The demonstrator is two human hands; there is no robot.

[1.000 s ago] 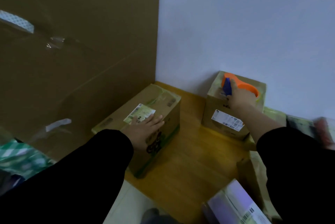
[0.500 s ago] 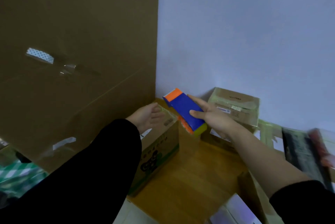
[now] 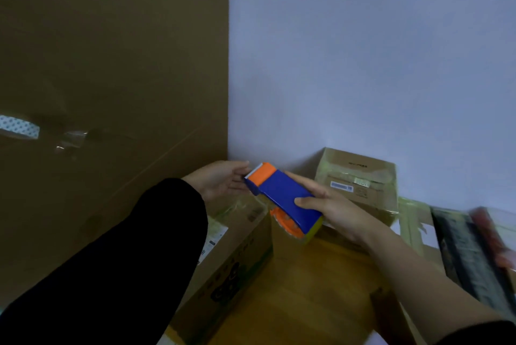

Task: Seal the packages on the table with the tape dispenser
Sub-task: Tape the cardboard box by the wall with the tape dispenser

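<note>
My right hand (image 3: 337, 210) has lifted the tape dispenser (image 3: 282, 196) off the far box (image 3: 360, 177) and grips its blue body above the near box (image 3: 237, 255). My left hand (image 3: 220, 180) has left that lid. Fingers loosely spread, it meets the toothed end, probably to find the tape.

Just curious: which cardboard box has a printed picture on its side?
The nearer box beside the black sleeve; the far box shows a small label, no picture.

tape dispenser (image 3: 283, 198) 1 | hands (image 3: 335, 209) 2 | cardboard boxes (image 3: 360, 177) 2 clear, others blurred | large cardboard sheet (image 3: 111, 65) 1
</note>
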